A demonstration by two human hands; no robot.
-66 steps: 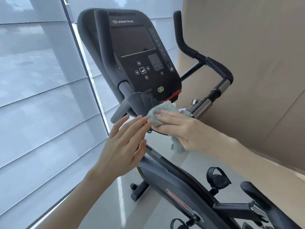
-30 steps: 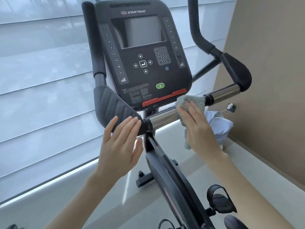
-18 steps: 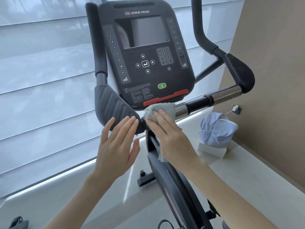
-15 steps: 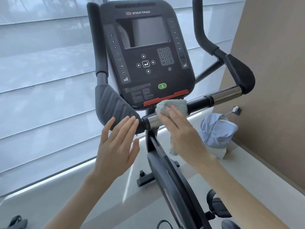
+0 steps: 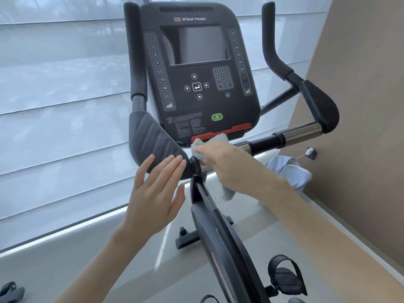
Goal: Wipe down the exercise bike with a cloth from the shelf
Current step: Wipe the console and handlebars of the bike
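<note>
Black upright exercise bike [image 5: 220, 237] faces the person, which puts its black-and-chrome handlebar crossbar [image 5: 295, 134] within easy reach. That bar looks like the part being wiped. Left hand [image 5: 155, 197]: fingers straight, slightly apart, tips at the black ribbed arm pad [image 5: 150, 141]. It's probably steadying the bike, but contact is unclear. Right hand [image 5: 229, 167]: fingers curled over the small grey-blue fluffy cloth [image 5: 197, 147], clamping it onto the bar's left end for rubbing pressure. Its loose tail hangs below.
</note>
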